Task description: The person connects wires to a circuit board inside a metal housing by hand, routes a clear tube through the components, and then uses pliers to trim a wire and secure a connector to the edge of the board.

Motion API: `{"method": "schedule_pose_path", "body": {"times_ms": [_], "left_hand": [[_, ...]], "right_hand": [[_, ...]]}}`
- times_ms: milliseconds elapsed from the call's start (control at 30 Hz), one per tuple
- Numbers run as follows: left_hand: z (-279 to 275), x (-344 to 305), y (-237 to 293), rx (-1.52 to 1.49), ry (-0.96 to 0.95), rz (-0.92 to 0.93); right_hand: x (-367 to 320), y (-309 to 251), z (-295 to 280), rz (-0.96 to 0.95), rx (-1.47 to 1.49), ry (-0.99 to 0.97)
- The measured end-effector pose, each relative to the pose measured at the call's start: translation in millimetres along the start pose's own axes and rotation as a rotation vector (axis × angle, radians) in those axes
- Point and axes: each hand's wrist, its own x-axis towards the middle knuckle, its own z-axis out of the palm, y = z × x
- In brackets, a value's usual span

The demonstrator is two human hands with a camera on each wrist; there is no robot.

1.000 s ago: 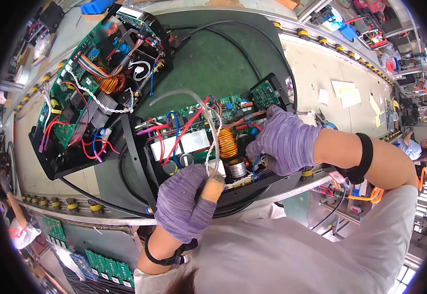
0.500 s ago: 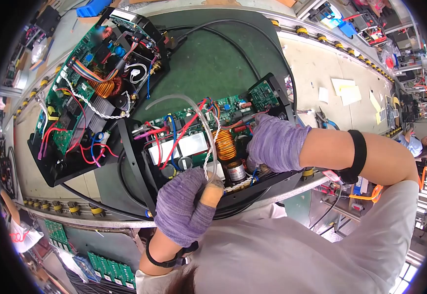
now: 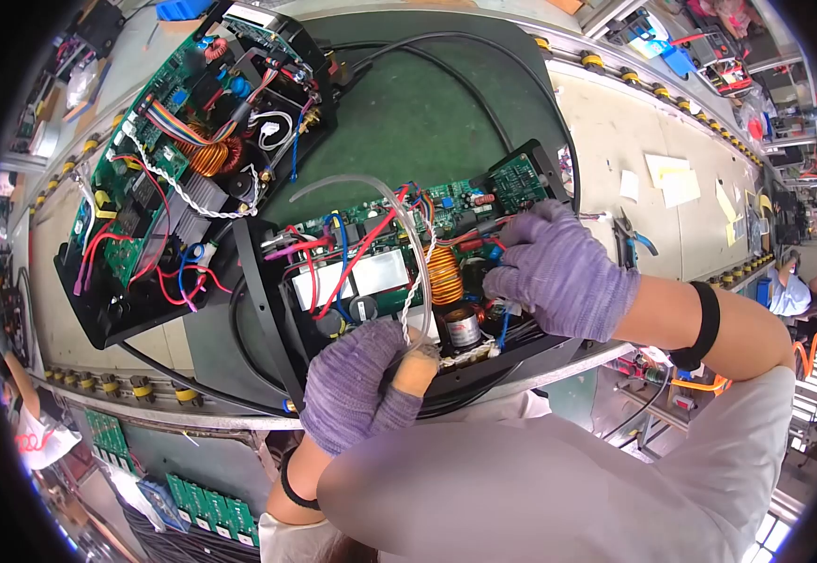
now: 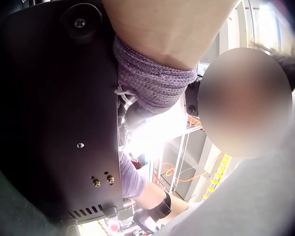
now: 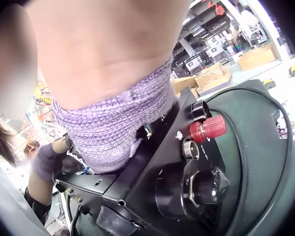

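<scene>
In the head view, my left hand point(image 3: 357, 387), in a purple knit glove, rests at the front edge of an open black chassis point(image 3: 272, 310). Its thumb and fingers pinch a white twisted wire point(image 3: 410, 298), and a clear tube point(image 3: 371, 178) loops up beside them. My gloved right hand point(image 3: 568, 272) reaches into the chassis's right end, fingers bent down near a blue wire point(image 3: 504, 328); I cannot tell whether they grip anything. Between the hands sit a copper-wound coil point(image 3: 446, 277) and a silver-labelled capacitor point(image 3: 463, 328). The right wrist view shows a red terminal point(image 5: 209, 129) on the end panel.
A second open chassis point(image 3: 169, 188) full of boards and wires stands at the back left. Black cable point(image 3: 465, 80) curves over the green mat point(image 3: 399, 113). Pliers point(image 3: 629, 242) and papers point(image 3: 673, 180) lie to the right. Rollers point(image 3: 652, 89) line the bench.
My right hand first draws down toward the front, then lifts back with its fingers more spread. My left hand keeps its hold on the wire. The head view shifts slightly.
</scene>
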Motion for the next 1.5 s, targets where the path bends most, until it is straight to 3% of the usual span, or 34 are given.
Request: {"method": "schedule_pose_path", "body": {"times_ms": [233, 333, 467, 567, 667, 767, 800, 900, 933, 1033, 1133, 1267, 1367, 1400, 1500], "left_hand": [[3, 1, 0, -0.02, 0.014, 0.028], [1, 0, 1, 0.028, 0.013, 0.017], [4, -1, -1, 0.033, 0.075, 0.057], [1, -1, 7, -0.018, 0.041, -0.189], [9, 1, 11, 0.217, 0.183, -0.291], [22, 9, 14, 0.455, 0.502, -0.022], [23, 10, 10, 0.6, 0.524, 0.102], [24, 19, 13, 0.573, 0.358, 0.456], [23, 22, 17, 0.578, 0.198, 0.469], [36, 28, 31, 0.565, 0.147, 0.277], [47, 40, 28, 0.493, -0.025, 0.138], [57, 49, 20, 0.464, -0.117, 0.205], [61, 51, 18, 0.544, -0.161, 0.042], [57, 49, 24, 0.558, -0.12, 0.055], [46, 46, 22, 0.451, 0.048, 0.249]], "right_hand": [[-11, -9, 2, 0.022, -0.128, 0.395], [-8, -6, -10, 0.07, 0.119, 0.469], [-17, -6, -9, 0.194, 0.052, 0.477], [-26, -4, -16, 0.317, 0.063, 0.329], [-30, 2, -8, 0.195, 0.188, 0.463], [-32, 3, 1, 0.142, 0.464, 0.516], [-34, 2, 1, 0.136, 0.534, 0.511], [-38, -5, 5, 0.114, 0.698, 0.525], [-39, -7, 7, 0.097, 0.733, 0.55], [-44, -10, 11, 0.124, 0.846, 0.558], [-48, -11, 12, 0.139, 0.943, 0.541], [-52, -11, 17, 0.103, 0.98, 0.521], [-50, -15, 12, 0.28, 0.812, 0.479], [-46, -16, 9, 0.233, 0.677, 0.503], [-34, -16, -5, 0.245, 0.268, 0.301]]}}
